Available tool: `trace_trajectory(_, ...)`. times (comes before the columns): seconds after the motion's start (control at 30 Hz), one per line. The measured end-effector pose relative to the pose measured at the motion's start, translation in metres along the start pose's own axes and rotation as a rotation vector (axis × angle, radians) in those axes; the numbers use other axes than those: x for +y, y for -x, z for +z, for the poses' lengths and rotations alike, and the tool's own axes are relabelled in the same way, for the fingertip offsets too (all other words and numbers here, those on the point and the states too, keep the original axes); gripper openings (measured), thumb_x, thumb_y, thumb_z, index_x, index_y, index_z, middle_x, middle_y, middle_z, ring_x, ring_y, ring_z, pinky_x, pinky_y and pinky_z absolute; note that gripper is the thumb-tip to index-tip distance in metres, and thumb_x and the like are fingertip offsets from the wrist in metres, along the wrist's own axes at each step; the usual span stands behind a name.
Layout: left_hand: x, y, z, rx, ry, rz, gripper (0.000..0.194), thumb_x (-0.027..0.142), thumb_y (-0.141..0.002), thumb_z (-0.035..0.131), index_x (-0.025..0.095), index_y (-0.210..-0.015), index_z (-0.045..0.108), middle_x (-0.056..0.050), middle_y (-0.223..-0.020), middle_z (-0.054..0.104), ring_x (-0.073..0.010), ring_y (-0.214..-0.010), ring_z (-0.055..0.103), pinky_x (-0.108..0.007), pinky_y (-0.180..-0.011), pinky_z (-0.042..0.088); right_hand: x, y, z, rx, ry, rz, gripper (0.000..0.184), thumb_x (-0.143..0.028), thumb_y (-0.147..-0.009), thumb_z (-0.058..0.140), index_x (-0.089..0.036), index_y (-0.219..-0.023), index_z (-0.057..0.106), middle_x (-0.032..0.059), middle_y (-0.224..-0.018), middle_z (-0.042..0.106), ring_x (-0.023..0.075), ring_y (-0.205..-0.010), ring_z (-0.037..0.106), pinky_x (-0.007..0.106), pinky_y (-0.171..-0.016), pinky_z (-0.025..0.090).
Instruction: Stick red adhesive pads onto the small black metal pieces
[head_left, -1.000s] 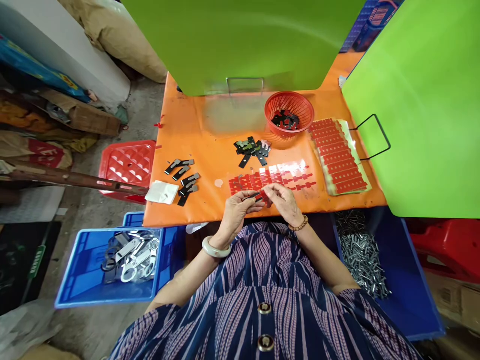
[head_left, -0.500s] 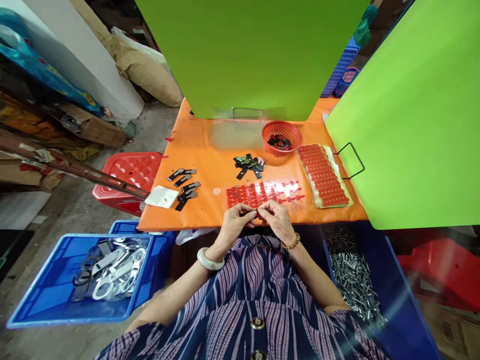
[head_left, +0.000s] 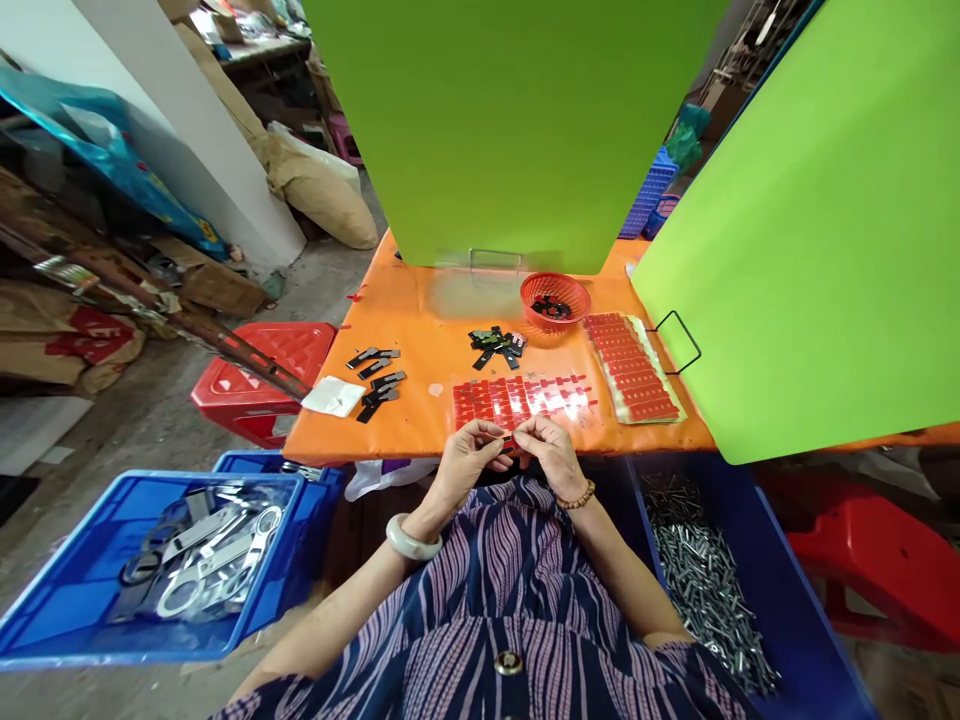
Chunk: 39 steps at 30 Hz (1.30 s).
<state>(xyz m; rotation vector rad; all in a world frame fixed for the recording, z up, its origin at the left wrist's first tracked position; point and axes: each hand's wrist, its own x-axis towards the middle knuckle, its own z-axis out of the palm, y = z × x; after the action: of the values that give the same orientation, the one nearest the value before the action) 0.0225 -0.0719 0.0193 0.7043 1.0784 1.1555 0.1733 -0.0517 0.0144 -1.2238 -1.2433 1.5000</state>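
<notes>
At the table's near edge, my left hand point(head_left: 465, 460) and my right hand point(head_left: 553, 455) meet fingertip to fingertip, both closed in a pinch. Between them shows a small black metal piece point(head_left: 508, 442), mostly covered by the fingers. Just beyond lies a glossy sheet of red die-cut stickers point(head_left: 491, 398). Farther back is a heap of flat black pieces point(head_left: 496, 348). To the left, several black pieces with grey ends point(head_left: 379, 385) lie in a loose column.
A red mesh basket point(head_left: 555, 322) holds small dark parts, beside a stack of red sticker sheets point(head_left: 636, 375). Green boards point(head_left: 495, 130) bound the orange table point(head_left: 420, 440). Blue bins of metal parts point(head_left: 82, 600) flank me; a white pad point(head_left: 334, 396) lies at left.
The head view has tilted up a little, so the table sits slightly lower. Both hands stay pinched together; the black piece between them shows more clearly.
</notes>
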Motion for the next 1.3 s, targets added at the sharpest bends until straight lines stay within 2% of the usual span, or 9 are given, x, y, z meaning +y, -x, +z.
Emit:
trace_trajectory(0.3,-0.004,0.013,-0.009,0.001,0.071,-0.008,0.036,0.026,-0.059,0.082,0.014,-0.082,0.057,0.002,-0.059,0.065,-0.0131,-0.051,0.067,-0.02,-0.052,0.054,0.008,0.0,0.002,-0.105,-0.045,0.08,0.022,-0.039,-0.071,0.068,-0.019,-0.07,0.059,-0.0031,-0.057,0.062,0.0105,-0.045,0.055,0.025,-0.049,0.044)
trace_trajectory(0.57,-0.009,-0.009,-0.028,0.06,0.059,-0.091,0.045,0.028,-0.064,0.083,0.014,-0.095,0.054,0.002,-0.062,0.067,-0.0134,-0.055,0.069,-0.02,-0.054,0.054,0.013,-0.028,-0.007,-0.238,0.046,0.12,0.021,-0.038,-0.074,0.068,-0.019,-0.073,0.057,-0.0022,-0.061,0.065,0.011,-0.045,0.058,0.025,-0.049,0.047)
trace_trajectory(0.73,-0.012,-0.032,-0.042,0.182,0.035,-0.107,0.046,0.029,-0.068,0.081,0.014,-0.101,0.052,-0.001,-0.073,0.071,-0.0123,-0.057,0.068,-0.021,-0.056,0.055,0.0,-0.087,-0.036,-0.11,0.066,0.085,0.023,-0.037,-0.069,0.072,-0.019,-0.07,0.058,-0.002,-0.059,0.064,0.0116,-0.047,0.059,0.026,-0.049,0.05)
trace_trajectory(0.87,-0.018,-0.047,-0.049,0.183,0.041,-0.142,0.05,0.033,-0.065,0.082,0.013,-0.1,0.053,-0.003,-0.074,0.071,-0.0116,-0.056,0.067,-0.021,-0.057,0.055,-0.025,-0.153,-0.065,0.166,-0.07,-0.048,0.025,-0.034,-0.065,0.076,-0.018,-0.075,0.059,-0.0011,-0.062,0.065,0.0103,-0.05,0.057,0.025,-0.051,0.05)
trace_trajectory(0.97,-0.022,-0.056,-0.051,0.191,0.034,-0.172,0.05,0.035,-0.064,0.083,0.013,-0.099,0.053,-0.003,-0.074,0.071,-0.0119,-0.057,0.067,-0.021,-0.057,0.054,-0.029,-0.193,-0.072,0.37,-0.157,-0.114,0.026,-0.035,-0.071,0.069,-0.021,-0.087,0.054,-0.0016,-0.072,0.068,0.0101,-0.051,0.06,0.027,-0.057,0.053)
trace_trajectory(1.03,-0.023,-0.061,-0.051,0.19,0.03,-0.19,0.049,0.036,-0.065,0.082,0.013,-0.098,0.054,-0.004,-0.075,0.072,-0.0121,-0.059,0.068,-0.022,-0.058,0.054,-0.019,-0.207,-0.066,0.433,-0.025,-0.102,0.029,-0.035,-0.075,0.063,-0.022,-0.098,0.051,-0.0016,-0.078,0.068,0.0118,-0.053,0.062,0.028,-0.058,0.054)
trace_trajectory(1.1,-0.022,-0.066,-0.051,0.189,0.025,-0.204,0.047,0.036,-0.065,0.082,0.013,-0.097,0.055,-0.004,-0.076,0.072,-0.012,-0.059,0.068,-0.021,-0.058,0.054,-0.002,-0.212,-0.054,0.38,0.277,-0.114,0.027,-0.033,-0.078,0.057,-0.021,-0.101,0.052,-0.0004,-0.079,0.066,0.0138,-0.057,0.063,0.03,-0.059,0.054)
trace_trajectory(1.17,-0.02,-0.069,-0.05,0.181,0.016,-0.215,0.045,0.036,-0.065,0.082,0.013,-0.095,0.056,-0.003,-0.076,0.071,-0.0116,-0.059,0.068,-0.021,-0.058,0.053,0.014,-0.213,-0.04,0.27,0.523,-0.144,0.017,-0.029,-0.079,0.053,-0.019,-0.092,0.056,0.0019,-0.078,0.065,0.016,-0.063,0.064,0.032,-0.065,0.054)
trace_trajectory(1.3,-0.017,-0.072,-0.047,0.153,-0.001,-0.23,0.042,0.035,-0.067,0.081,0.014,-0.093,0.058,-0.003,-0.076,0.071,-0.011,-0.06,0.068,-0.02,-0.058,0.052,0.028,-0.223,-0.013,0.153,0.667,-0.207,0.003,-0.019,-0.076,0.055,-0.019,-0.077,0.058,0.0041,-0.08,0.063,0.0194,-0.08,0.062,0.035,-0.083,0.049)
